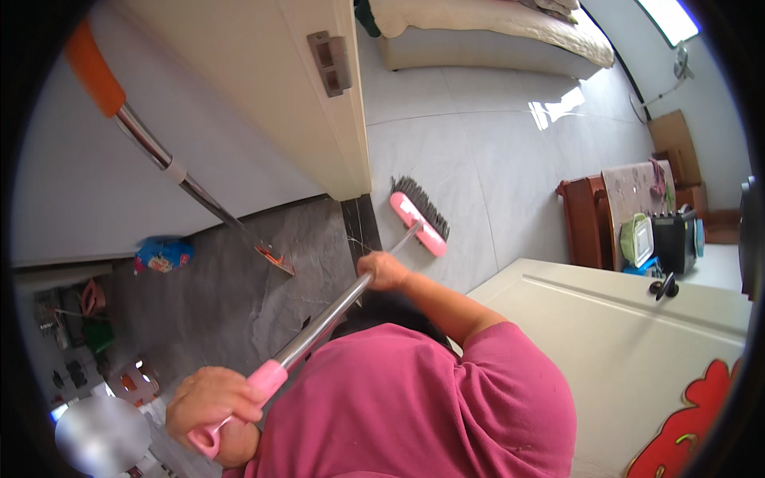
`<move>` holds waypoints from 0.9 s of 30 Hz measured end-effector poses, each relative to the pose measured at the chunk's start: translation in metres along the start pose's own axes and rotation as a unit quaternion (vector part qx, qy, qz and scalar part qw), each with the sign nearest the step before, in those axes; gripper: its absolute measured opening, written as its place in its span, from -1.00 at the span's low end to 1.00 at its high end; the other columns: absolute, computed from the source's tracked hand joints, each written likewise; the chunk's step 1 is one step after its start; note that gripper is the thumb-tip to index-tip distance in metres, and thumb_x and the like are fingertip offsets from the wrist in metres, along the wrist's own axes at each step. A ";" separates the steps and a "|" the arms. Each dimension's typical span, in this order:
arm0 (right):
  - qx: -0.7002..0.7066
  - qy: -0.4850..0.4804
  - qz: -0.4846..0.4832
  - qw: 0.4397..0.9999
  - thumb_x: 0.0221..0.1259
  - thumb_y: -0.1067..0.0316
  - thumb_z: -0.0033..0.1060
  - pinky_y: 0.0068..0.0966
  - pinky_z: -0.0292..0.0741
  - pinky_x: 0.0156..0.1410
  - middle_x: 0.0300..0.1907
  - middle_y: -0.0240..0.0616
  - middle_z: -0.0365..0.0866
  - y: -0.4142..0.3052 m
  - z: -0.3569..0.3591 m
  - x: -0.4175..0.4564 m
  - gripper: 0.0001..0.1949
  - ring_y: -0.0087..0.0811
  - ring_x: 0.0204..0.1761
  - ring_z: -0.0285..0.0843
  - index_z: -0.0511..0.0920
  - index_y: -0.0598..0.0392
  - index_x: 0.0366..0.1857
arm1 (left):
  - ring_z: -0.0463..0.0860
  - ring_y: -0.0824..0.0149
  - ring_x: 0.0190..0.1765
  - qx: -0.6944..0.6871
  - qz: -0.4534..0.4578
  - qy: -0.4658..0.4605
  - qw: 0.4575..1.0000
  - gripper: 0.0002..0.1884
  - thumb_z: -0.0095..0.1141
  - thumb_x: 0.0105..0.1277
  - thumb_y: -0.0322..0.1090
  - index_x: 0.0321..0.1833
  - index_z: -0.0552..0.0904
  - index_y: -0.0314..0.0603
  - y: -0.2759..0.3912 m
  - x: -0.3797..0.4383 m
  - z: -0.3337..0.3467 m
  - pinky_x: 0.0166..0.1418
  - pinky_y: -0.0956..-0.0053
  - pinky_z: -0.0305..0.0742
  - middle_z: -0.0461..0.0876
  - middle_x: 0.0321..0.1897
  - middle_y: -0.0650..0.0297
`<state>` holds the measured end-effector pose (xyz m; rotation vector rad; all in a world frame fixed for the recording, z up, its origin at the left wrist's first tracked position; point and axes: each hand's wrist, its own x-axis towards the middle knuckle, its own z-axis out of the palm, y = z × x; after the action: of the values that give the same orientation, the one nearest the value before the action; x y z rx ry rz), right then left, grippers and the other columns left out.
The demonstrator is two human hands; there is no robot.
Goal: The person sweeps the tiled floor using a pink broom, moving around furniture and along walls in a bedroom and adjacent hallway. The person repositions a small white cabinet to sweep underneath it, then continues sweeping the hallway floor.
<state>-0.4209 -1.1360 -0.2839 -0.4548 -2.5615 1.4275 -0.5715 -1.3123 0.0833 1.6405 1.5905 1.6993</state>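
Note:
A broom crosses the view diagonally, with a pink grip, a metal shaft and a pink head [418, 224] with dark bristles. My left hand [215, 406] is closed around the pink grip at its top end. Further down, my right hand [382, 270] grips the metal shaft close to the head. The bristles rest on the light tiled floor [460, 137], just past the dark threshold strip [360, 224]. At the left, a metal pole [206, 197] with an orange handle [94, 74] slants along the white wall, its lower end near the dark tiles.
A cream door frame [352, 179] stands ahead, and an open door [597, 316] with a black handle is at the right. Beyond are a bed [490, 51], a reddish wooden table [583, 224] and cardboard [675, 140]. A blue package [164, 255] lies by the left wall.

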 end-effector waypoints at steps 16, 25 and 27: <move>0.011 0.284 -0.107 0.953 -0.34 0.50 0.16 -0.32 0.41 -0.22 -0.55 -0.24 0.46 0.032 -0.141 0.143 -0.83 -0.14 -0.35 0.45 0.43 0.04 -0.55 | 0.21 0.45 -0.65 -0.082 0.045 0.126 0.988 -0.78 -0.06 -0.12 -0.58 -0.45 0.23 -0.14 -0.059 0.109 0.049 -0.49 0.52 0.10 0.30 -0.69 0.35; 0.002 0.304 -0.017 0.952 -0.32 0.43 0.21 -0.36 0.39 -0.23 -0.55 -0.28 0.46 0.031 -0.073 0.110 -0.86 -0.20 -0.35 0.45 0.45 0.02 -0.61 | 0.37 0.45 -0.66 0.012 0.081 0.131 0.988 -0.58 0.16 0.20 -0.07 -0.21 0.26 -0.19 -0.066 0.091 0.076 -0.55 0.56 0.32 0.39 -0.70 0.34; 0.007 0.309 -0.004 0.951 -0.36 0.35 0.29 -0.34 0.40 -0.24 -0.54 -0.29 0.49 0.018 -0.059 0.083 -0.83 -0.21 -0.35 0.47 0.46 0.00 -0.64 | 0.38 0.45 -0.66 -0.002 0.117 0.103 0.988 -0.56 0.13 0.21 -0.05 -0.18 0.24 -0.21 -0.051 0.084 0.074 -0.55 0.58 0.33 0.40 -0.70 0.34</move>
<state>-0.4785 -1.0513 -0.2681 -0.7477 -2.0414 1.0724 -0.5592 -1.1914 0.0647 1.7579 1.5294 2.0476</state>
